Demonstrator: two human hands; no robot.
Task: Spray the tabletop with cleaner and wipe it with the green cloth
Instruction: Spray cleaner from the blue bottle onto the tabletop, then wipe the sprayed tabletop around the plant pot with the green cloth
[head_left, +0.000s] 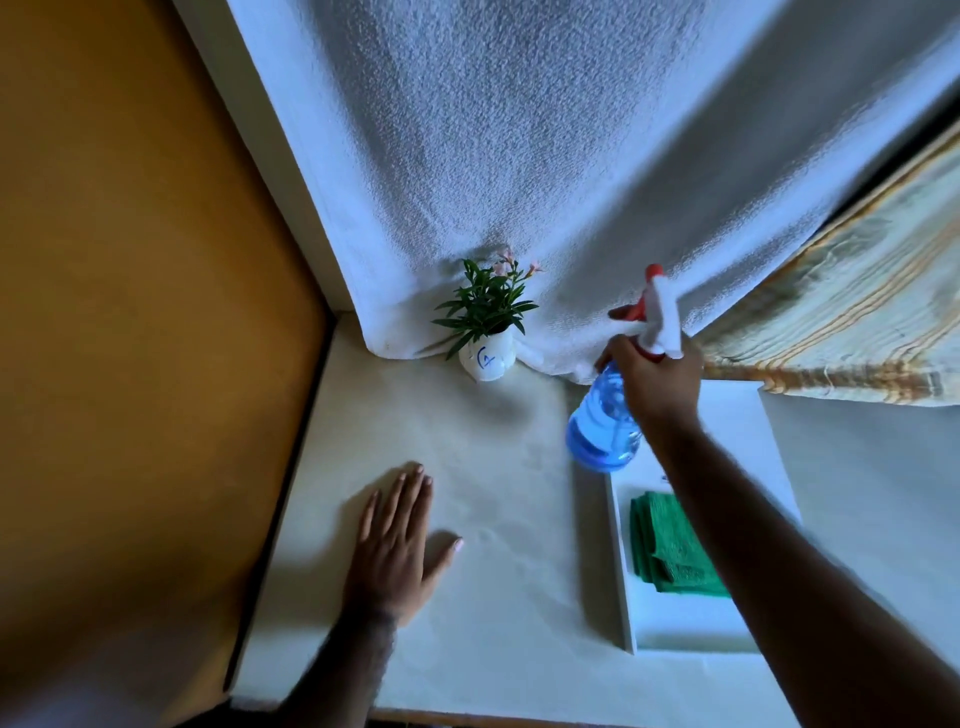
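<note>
My right hand (657, 376) grips the neck of a blue spray bottle (602, 421) with a white and red trigger head, held tilted above the white tabletop (493, 467). One finger rests on the red trigger. My left hand (397, 540) lies flat on the tabletop with its fingers spread, holding nothing. The folded green cloth (670, 545) lies in a white tray (621, 571) at the right, partly hidden by my right forearm.
A small potted plant (488, 322) in a white pot stands at the back by a white curtain (519, 156). A striped curtain (852, 312) hangs at the right. An ochre wall (130, 312) borders the table's left edge.
</note>
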